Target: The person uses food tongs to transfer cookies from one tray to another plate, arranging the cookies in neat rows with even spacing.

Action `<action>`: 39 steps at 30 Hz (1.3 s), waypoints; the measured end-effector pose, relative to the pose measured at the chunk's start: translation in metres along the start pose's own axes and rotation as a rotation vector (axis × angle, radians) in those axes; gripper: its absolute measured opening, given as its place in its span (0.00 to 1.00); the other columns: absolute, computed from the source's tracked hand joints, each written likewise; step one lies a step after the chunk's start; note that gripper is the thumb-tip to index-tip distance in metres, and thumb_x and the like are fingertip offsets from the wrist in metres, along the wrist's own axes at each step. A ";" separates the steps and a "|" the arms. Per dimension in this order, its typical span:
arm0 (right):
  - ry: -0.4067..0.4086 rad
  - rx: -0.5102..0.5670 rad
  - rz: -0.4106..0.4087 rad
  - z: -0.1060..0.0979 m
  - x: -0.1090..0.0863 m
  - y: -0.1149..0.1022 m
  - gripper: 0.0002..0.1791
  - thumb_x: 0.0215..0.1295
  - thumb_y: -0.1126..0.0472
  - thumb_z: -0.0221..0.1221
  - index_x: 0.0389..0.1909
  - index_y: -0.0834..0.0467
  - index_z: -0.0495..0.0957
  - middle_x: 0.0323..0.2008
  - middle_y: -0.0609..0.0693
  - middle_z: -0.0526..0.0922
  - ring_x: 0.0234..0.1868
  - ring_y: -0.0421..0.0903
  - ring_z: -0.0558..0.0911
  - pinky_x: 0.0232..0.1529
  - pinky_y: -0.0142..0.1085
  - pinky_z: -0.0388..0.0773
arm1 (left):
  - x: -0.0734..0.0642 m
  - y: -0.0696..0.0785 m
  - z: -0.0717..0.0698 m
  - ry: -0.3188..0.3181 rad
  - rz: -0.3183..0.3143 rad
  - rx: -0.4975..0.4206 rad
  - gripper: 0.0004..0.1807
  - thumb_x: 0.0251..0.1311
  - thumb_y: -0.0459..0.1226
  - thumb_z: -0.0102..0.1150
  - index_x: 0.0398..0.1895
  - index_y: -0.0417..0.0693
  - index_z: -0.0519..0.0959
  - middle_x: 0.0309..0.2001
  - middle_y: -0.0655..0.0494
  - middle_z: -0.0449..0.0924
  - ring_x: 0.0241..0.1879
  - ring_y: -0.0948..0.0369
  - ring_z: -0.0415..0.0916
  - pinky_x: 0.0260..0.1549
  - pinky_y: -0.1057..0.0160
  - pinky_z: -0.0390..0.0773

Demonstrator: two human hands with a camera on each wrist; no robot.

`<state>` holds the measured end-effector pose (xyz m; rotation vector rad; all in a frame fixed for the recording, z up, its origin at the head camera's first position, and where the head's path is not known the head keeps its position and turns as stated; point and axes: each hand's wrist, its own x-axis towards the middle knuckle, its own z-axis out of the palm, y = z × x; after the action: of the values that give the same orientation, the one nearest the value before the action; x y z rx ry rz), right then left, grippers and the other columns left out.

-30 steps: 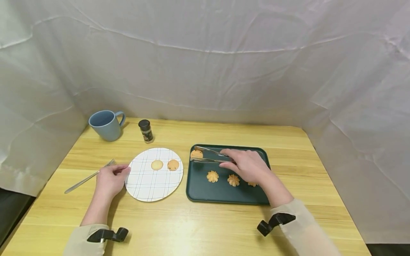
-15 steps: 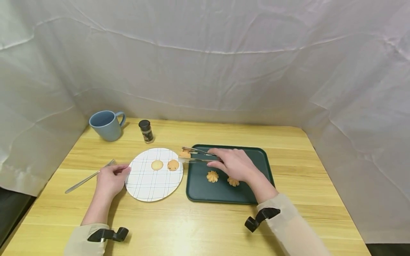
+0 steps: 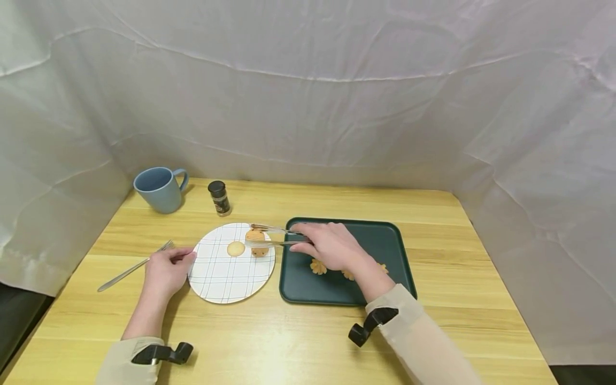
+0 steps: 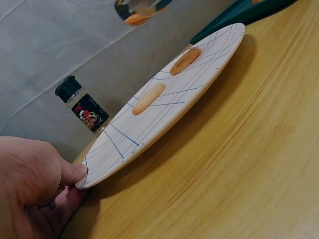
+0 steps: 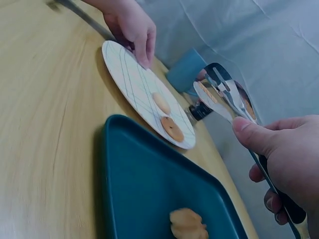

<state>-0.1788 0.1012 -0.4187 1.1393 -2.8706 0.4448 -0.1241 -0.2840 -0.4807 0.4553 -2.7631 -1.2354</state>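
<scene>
My left hand (image 3: 166, 270) pinches the near-left rim of a white checked plate (image 3: 221, 280); the left wrist view shows its thumb (image 4: 75, 173) on top. My right hand (image 3: 332, 246) grips metal tongs (image 3: 279, 244), reaching left across the tray's edge. Between the ends of the tongs is a round dotted cookie (image 3: 255, 235), held above the plate's right part. Below it a second dotted cookie (image 5: 172, 129) lies on the plate, partly covered in the head view. Beside that one lies a plain pale cookie (image 3: 236, 248).
A dark green tray (image 3: 300, 291) bears flower-shaped cookies (image 3: 318, 267), partly hidden by the right arm. Behind the plate stand a blue mug (image 3: 161, 190) and a black-capped spice jar (image 3: 220, 199). A fork (image 3: 126, 272) lies left of the left hand.
My right hand has carried the dotted cookie in the tongs leftward, from the tray's far left corner to above the plate. The left hand has stayed at the plate's rim.
</scene>
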 end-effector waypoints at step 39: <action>-0.130 -0.075 0.005 0.046 0.069 -0.057 0.30 0.80 0.34 0.49 0.76 0.41 0.71 0.62 0.41 0.84 0.48 0.42 0.85 0.36 0.36 0.76 | 0.000 -0.003 0.002 0.017 0.020 0.005 0.17 0.74 0.40 0.64 0.54 0.35 0.87 0.45 0.41 0.88 0.44 0.50 0.81 0.39 0.59 0.76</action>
<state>-0.1869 0.0034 -0.4401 1.1916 -2.9722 0.2699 -0.1235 -0.2844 -0.4836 0.4356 -2.7503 -1.2155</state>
